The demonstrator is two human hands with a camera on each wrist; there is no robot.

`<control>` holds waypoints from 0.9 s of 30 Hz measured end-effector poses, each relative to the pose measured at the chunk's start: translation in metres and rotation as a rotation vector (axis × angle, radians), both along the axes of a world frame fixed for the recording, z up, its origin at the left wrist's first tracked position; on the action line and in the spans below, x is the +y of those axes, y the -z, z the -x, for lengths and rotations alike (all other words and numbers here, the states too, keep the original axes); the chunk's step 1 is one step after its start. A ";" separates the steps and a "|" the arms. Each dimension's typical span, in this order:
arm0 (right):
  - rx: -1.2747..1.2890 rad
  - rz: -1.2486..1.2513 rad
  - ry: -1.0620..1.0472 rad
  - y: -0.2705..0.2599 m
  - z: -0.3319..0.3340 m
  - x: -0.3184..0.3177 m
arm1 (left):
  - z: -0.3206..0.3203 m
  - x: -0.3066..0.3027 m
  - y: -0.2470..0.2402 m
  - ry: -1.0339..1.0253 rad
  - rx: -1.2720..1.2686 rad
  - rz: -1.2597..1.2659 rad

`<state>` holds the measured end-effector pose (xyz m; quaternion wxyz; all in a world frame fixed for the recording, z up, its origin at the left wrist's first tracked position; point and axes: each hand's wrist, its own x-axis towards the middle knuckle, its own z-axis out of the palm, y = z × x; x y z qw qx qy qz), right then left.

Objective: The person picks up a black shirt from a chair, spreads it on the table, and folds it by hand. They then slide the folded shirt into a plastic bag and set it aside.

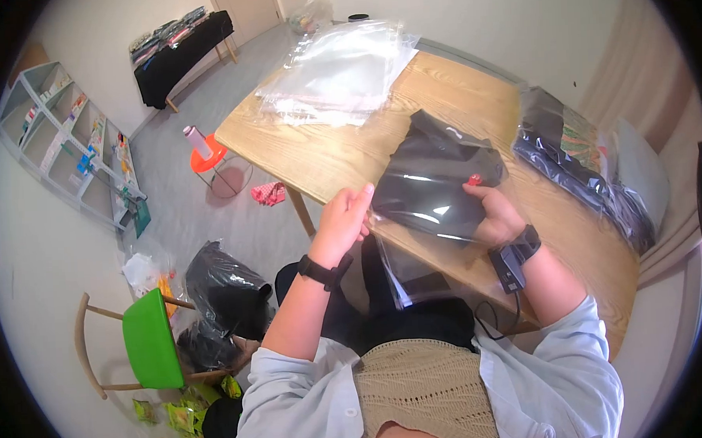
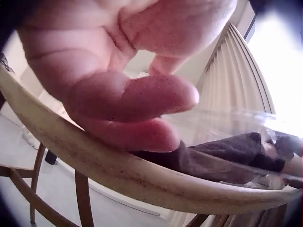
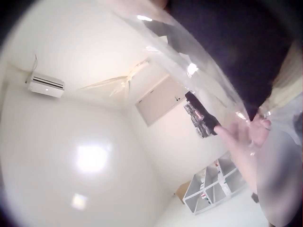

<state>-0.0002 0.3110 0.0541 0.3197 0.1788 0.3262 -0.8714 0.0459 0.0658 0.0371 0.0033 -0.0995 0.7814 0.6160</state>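
A folded dark garment point(image 1: 435, 172) lies in a clear plastic bag point(image 1: 428, 225) at the table's front edge. My left hand point(image 1: 345, 223) pinches the bag's left edge between thumb and fingers; the left wrist view shows its curled fingers point(image 2: 137, 97) close up beside the table edge. On the right, my right hand point(image 1: 498, 215) grips the garment, thumb on top near a small red spot point(image 1: 475, 180), its other fingers hidden beneath. Clear film overlaps this hand. In the right wrist view, dark cloth point(image 3: 232, 42) and shiny film fill the upper right.
A pile of clear plastic bags point(image 1: 337, 71) covers the table's far left corner. More bagged garments point(image 1: 568, 162) lie along the right side. Another clear bag point(image 1: 404, 275) hangs below the front edge by my lap. A green chair point(image 1: 150, 337) and black bags point(image 1: 225, 291) stand left.
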 end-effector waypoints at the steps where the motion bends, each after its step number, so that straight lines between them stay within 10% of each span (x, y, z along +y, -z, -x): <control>1: -0.047 -0.005 -0.006 -0.002 -0.001 0.001 | 0.006 0.001 -0.002 0.007 0.002 0.002; 16: 0.060 0.044 0.416 0.010 -0.020 -0.018 | 0.023 0.006 0.016 -0.044 0.090 -0.007; 27: 0.806 -0.604 -0.160 0.012 -0.105 0.045 | -0.042 -0.052 0.040 -0.049 0.059 -0.164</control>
